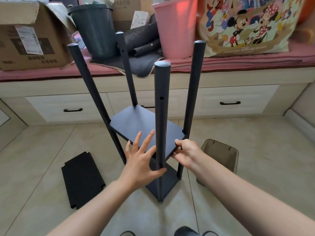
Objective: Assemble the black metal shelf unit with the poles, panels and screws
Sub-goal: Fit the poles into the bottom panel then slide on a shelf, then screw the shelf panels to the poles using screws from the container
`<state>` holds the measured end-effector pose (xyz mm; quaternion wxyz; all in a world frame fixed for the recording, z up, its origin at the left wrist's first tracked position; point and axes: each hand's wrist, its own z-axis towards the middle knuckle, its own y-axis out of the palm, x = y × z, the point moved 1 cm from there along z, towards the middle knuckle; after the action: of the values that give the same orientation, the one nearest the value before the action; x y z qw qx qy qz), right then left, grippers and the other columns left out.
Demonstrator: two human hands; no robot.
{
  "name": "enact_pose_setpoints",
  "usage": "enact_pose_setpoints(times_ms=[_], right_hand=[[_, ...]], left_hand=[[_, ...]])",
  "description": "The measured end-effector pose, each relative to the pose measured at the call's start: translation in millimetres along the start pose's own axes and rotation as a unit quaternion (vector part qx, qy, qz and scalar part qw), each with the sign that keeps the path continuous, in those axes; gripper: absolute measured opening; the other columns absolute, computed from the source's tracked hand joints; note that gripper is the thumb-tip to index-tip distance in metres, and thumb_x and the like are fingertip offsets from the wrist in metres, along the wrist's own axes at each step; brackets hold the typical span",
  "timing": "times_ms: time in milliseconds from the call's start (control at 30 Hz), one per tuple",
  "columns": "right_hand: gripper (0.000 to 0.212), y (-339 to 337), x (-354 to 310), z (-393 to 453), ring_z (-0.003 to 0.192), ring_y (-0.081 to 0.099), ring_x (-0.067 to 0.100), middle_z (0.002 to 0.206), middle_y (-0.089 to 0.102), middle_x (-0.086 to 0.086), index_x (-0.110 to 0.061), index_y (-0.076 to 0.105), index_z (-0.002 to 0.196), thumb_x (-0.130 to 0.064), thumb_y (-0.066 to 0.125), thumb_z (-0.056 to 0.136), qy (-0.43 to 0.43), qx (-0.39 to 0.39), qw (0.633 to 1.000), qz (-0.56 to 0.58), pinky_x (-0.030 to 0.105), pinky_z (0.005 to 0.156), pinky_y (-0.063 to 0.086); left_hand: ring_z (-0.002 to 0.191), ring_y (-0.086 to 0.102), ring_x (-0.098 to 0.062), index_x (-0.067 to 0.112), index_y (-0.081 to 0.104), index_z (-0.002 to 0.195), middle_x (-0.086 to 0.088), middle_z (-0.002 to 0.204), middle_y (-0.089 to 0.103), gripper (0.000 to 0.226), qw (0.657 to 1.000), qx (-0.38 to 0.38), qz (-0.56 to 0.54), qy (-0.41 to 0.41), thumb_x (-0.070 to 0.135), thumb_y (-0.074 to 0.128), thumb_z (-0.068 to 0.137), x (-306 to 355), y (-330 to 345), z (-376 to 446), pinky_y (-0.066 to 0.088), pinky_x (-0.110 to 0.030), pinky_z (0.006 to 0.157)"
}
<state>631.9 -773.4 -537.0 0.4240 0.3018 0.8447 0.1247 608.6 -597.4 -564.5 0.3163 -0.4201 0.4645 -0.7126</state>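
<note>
The black shelf unit stands upright on the tiled floor, with several poles rising from a bottom panel (167, 182). A middle panel (136, 123) sits tilted between the poles. My left hand (141, 160) lies flat against that panel's near edge, fingers spread and straight, thumb touching the nearest pole (161, 116). My right hand (185, 153) pinches the panel's right front corner, fingers curled round its edge. One loose black panel (82, 180) lies flat on the floor to the left.
A brown plastic bin (221, 154) stands on the floor right of the shelf. Behind runs a drawer bench with a pink cushion (238, 63), carrying a cardboard box (32, 36), a dark bucket (93, 29), a pink bucket (175, 26) and a cartoon bag (247, 24).
</note>
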Motion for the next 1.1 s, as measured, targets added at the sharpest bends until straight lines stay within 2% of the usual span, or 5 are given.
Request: enact_pose_setpoints(times_ms=[133, 300, 500, 800, 1100], right_hand=[[0.031, -6, 0, -1, 0.092, 0.067, 0.034, 0.107, 0.064, 0.022, 0.003, 0.044, 0.131, 0.001, 0.046, 0.100, -0.004, -0.025, 1.000, -0.018, 0.050, 0.070, 0.056], [0.028, -14, -2, -1, 0.093, 0.070, 0.032, 0.107, 0.067, 0.021, 0.004, 0.051, 0.125, 0.001, 0.052, 0.098, -0.020, -0.037, 0.998, -0.056, 0.046, 0.069, 0.060], [0.015, -23, -9, -4, 0.098, 0.070, 0.034, 0.106, 0.070, 0.021, 0.006, 0.057, 0.110, 0.005, 0.052, 0.096, -0.022, -0.060, 0.997, -0.048, 0.045, 0.078, 0.058], [0.023, -99, -23, 11, 0.098, 0.070, 0.038, 0.115, 0.063, 0.032, 0.015, 0.051, 0.117, 0.008, 0.047, 0.096, -0.034, -0.035, 0.997, -0.054, 0.037, 0.080, 0.061], [0.019, -176, -26, 64, 0.079, 0.068, 0.027, 0.093, 0.068, 0.023, 0.011, 0.058, 0.114, 0.006, 0.053, 0.096, -0.043, 0.090, 0.936, -0.338, 0.023, 0.057, 0.058]], left_hand=[[0.149, -0.027, -0.013, 0.050, 0.021, 0.153, 0.020, 0.166, -0.007, 0.088, 0.995, -0.005, -0.053, -0.089, 0.070, 0.065, 0.080, 13, 10, 0, -0.010, -0.051, 0.120], [0.147, -0.027, -0.006, 0.039, 0.022, 0.156, 0.015, 0.166, 0.013, 0.091, 0.994, 0.026, -0.099, -0.037, 0.061, 0.069, 0.081, 8, 15, -4, 0.009, -0.049, 0.123], [0.153, 0.018, -0.017, 0.022, 0.039, 0.153, 0.007, 0.159, 0.035, 0.091, 0.987, 0.082, -0.134, 0.039, 0.063, 0.067, 0.077, 0, 19, -2, 0.036, -0.046, 0.117], [0.149, 0.028, -0.019, 0.015, 0.051, 0.145, 0.003, 0.151, 0.047, 0.083, 0.987, 0.101, -0.127, 0.020, 0.063, 0.065, 0.078, 5, 28, 3, 0.031, -0.033, 0.112], [0.149, 0.029, -0.025, 0.011, 0.051, 0.144, 0.009, 0.151, 0.039, 0.079, 0.985, 0.126, -0.112, 0.040, 0.055, 0.067, 0.080, 9, 29, 6, 0.025, -0.031, 0.117]])
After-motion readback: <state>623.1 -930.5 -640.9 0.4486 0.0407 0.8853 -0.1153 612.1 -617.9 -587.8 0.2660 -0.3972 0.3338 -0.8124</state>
